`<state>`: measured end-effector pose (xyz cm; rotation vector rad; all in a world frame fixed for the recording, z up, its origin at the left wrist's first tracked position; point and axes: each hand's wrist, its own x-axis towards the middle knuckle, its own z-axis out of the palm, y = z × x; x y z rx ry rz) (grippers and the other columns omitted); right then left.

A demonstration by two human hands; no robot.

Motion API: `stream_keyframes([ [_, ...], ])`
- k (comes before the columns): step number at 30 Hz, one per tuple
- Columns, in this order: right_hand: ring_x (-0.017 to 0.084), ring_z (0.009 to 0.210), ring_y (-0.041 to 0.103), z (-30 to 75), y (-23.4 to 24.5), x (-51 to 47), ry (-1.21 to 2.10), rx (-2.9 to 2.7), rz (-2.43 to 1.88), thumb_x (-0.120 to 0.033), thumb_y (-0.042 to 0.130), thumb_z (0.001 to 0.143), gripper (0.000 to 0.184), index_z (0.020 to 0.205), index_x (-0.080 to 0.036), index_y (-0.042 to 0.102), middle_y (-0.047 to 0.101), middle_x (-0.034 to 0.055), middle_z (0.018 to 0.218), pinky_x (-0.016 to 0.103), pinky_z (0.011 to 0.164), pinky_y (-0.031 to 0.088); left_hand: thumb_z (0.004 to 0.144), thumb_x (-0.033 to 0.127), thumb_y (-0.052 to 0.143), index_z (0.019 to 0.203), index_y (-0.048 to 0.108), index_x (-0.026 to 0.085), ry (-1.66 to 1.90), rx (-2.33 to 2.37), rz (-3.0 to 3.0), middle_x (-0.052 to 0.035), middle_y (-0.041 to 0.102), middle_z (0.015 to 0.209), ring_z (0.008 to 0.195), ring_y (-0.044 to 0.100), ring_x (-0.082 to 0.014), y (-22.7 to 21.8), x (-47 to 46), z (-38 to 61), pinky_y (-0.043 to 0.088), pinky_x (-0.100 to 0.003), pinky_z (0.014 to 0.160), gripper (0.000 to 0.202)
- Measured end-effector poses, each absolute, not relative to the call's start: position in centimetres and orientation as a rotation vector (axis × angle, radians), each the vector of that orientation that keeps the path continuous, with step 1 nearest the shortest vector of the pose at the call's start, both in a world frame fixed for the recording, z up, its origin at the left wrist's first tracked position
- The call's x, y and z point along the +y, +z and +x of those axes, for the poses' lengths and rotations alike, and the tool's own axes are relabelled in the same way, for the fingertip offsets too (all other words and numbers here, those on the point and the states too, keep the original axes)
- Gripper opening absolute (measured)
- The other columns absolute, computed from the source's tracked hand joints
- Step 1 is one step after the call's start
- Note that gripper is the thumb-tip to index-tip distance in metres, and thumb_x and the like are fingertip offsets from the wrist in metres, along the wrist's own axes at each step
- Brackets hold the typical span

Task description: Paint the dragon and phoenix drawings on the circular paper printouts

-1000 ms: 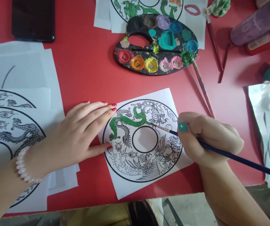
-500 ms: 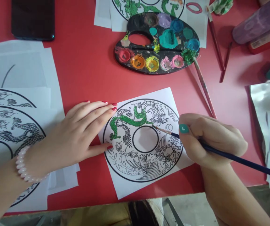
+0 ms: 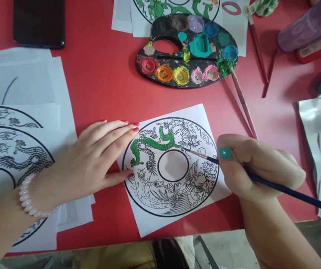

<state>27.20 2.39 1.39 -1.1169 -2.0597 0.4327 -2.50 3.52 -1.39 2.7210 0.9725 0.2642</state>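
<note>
A sheet of paper [image 3: 149, 224] with a round dragon-and-phoenix line drawing lies on the red table. The dragon's body [image 3: 149, 143] is painted green; the phoenix is unpainted outline. My left hand [image 3: 101, 153] lies flat with fingers stretched out, its fingertips on the sheet's left edge. My right hand [image 3: 258, 164] is closed around a thin paintbrush [image 3: 286, 191] with a dark blue handle. The brush's fine tip is at the dragon's green leg, just above the drawing's inner circle. Part of the handle is hidden inside my fingers.
A black paint palette [image 3: 160, 80] sits beyond the sheet, with a red-handled brush [image 3: 244, 104] leaning on its right end. More printed sheets [image 3: 65, 220] lie at left, below a phone [image 3: 39, 24]. Several bottles [image 3: 306, 30] and two brushes [image 3: 257, 52] occupy the upper right.
My right hand has shifted slightly right, and the brush tip has moved a little right along the dragon's leg, where more green shows. My left hand has stayed put.
</note>
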Motion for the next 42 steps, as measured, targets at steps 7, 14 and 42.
stream_keyframes([
  [7,0.006,0.047,0.023,26.95,1.20,2.49,0.479,-2.054,-1.151,0.002,0.052,0.074,0.035,0.063,-0.021,0.028,0.027,-0.0054,0.058,0.023,0.037,0.021,0.091,0.052,0.048,0.149,0.020,0.016,0.272,0.973,2.710,-0.0120,0.043,0.144,0.132,0.039,-0.0318,-1.34,3.48,-2.48,0.031,-0.051,0.112,0.074],
  [14,0.007,0.044,0.021,26.98,1.04,2.45,0.427,-2.041,-1.189,-0.002,0.053,0.077,0.036,0.063,-0.021,0.027,0.027,-0.0049,0.058,0.026,0.038,0.019,0.091,0.052,0.049,0.149,0.020,0.016,0.269,0.976,2.711,-0.0121,0.042,0.145,0.132,0.039,-0.0316,-1.41,3.53,-2.48,0.030,-0.051,0.112,0.075],
  [42,0.005,0.047,0.026,27.12,1.06,2.55,0.418,-2.049,-1.132,0.002,0.055,0.072,0.037,0.061,-0.020,0.028,0.029,-0.0056,0.058,0.022,0.038,0.021,0.089,0.052,0.052,0.149,0.020,0.022,0.274,0.989,2.643,-0.0092,0.042,0.146,0.133,0.040,-0.0316,-1.30,3.49,-2.48,0.031,-0.052,0.113,0.074],
])
